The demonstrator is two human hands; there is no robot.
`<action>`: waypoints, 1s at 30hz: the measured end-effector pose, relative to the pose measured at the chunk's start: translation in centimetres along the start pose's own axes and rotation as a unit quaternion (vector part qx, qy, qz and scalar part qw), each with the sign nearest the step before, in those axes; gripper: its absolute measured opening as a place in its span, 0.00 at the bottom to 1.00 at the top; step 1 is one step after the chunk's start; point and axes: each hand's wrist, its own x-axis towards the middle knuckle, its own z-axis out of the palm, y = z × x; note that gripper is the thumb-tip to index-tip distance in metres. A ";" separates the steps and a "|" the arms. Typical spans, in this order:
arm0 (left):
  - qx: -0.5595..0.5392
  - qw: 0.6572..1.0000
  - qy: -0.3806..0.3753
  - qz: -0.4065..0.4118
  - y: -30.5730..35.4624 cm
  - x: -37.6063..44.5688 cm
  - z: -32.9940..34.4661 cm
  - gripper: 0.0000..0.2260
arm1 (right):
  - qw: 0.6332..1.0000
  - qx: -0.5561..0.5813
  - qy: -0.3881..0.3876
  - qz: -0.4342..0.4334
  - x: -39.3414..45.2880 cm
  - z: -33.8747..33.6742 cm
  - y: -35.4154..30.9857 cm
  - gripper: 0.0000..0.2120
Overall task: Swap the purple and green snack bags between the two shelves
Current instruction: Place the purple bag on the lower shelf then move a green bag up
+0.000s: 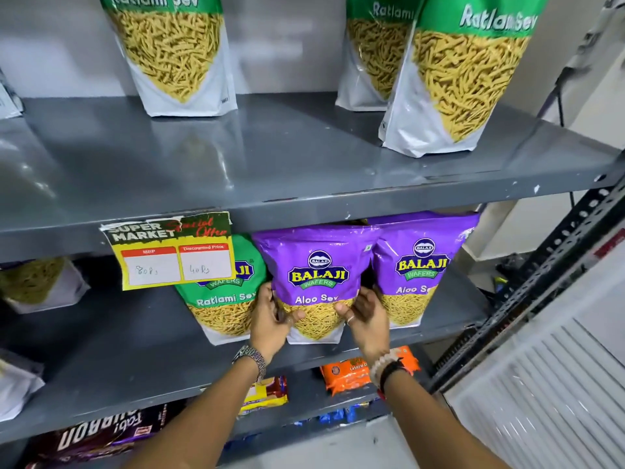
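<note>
A purple Aloo Sev bag stands upright on the lower grey shelf. My left hand grips its lower left side and my right hand its lower right side. A second purple bag stands just to its right. A green Ratlami Sev bag stands to its left, partly hidden by a price label. On the upper shelf stand three green Ratlami Sev bags: one at the left, one at the back right and one at the front right.
A price label hangs from the upper shelf's front edge. More bags sit at the far left of the lower shelf. Below are an orange pack, a yellow pack and a dark biscuit pack. A perforated rack post stands at right.
</note>
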 end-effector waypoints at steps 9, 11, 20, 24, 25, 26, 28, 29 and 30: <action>-0.003 0.987 0.162 -0.010 -2.3 -5.1 -3.0 0.12 | 0.996 -0.019 -0.008 0.082 -4.1 2.4 2.2 0.14; 0.028 0.979 0.200 -0.013 -2.7 -5.7 -5.1 0.09 | 0.995 -0.048 -0.059 0.069 -4.4 4.0 2.3 0.13; 0.034 0.981 0.184 -0.048 -0.6 -2.2 -14.0 0.24 | 0.973 -0.112 -0.197 -0.042 -5.2 12.4 -1.2 0.15; 0.069 0.994 0.044 -0.067 0.8 -0.4 -15.0 0.27 | 0.975 -0.137 -0.172 -0.038 -4.7 14.8 -1.7 0.30; 0.084 0.994 0.011 -0.076 0.8 0.1 -15.4 0.26 | 0.976 -0.149 -0.158 -0.036 -4.6 15.2 -1.7 0.31; 0.103 0.991 -0.017 -0.089 0.7 0.5 -15.6 0.26 | 0.976 -0.160 -0.148 -0.028 -4.3 15.5 -1.9 0.31; 0.133 0.984 -0.046 -0.113 0.4 1.2 -16.2 0.24 | 0.975 -0.177 -0.133 -0.015 -3.9 16.0 -2.3 0.32; 0.142 0.981 -0.050 -0.120 0.2 1.4 -16.3 0.23 | 0.974 -0.184 -0.128 -0.008 -3.7 16.1 -2.2 0.31; 0.148 0.980 -0.050 -0.123 0.1 1.5 -16.5 0.22 | 0.976 -0.179 -0.126 -0.003 -3.5 16.2 -2.2 0.29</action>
